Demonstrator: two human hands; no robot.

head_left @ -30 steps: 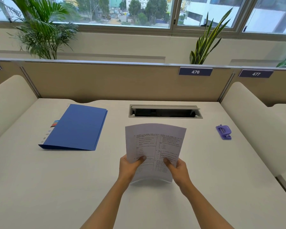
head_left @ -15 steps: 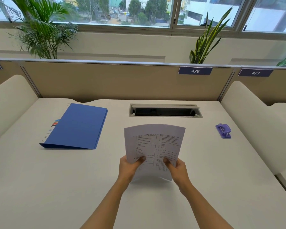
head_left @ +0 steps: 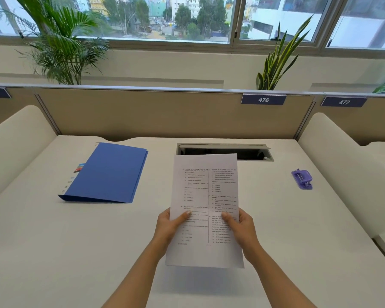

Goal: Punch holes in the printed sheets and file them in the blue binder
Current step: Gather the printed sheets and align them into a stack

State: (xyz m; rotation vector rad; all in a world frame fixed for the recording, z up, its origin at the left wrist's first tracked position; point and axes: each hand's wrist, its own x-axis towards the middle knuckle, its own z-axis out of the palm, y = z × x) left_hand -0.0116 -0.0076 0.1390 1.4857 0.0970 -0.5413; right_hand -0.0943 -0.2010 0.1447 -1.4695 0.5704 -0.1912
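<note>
I hold the printed sheets (head_left: 206, 192) upright above the middle of the white desk (head_left: 53, 252). My left hand (head_left: 169, 227) grips their left edge and my right hand (head_left: 242, 230) grips the right edge, thumbs on the printed face. The blue binder (head_left: 109, 172) lies shut on the desk to the left, with coloured tabs showing at its left side. A small purple hole punch (head_left: 302, 178) sits on the desk at the far right, well apart from both hands.
A recessed cable tray (head_left: 253, 152) opens in the desk just behind the sheets. Beige partition panels (head_left: 142, 114) wall off the back, with padded side dividers left and right. Plants stand behind the partition under the windows.
The sheets have been raised and straightened from a bent, curled pose into a taller, flatter one. Both hands keep their grip. The binder and punch have not moved.
</note>
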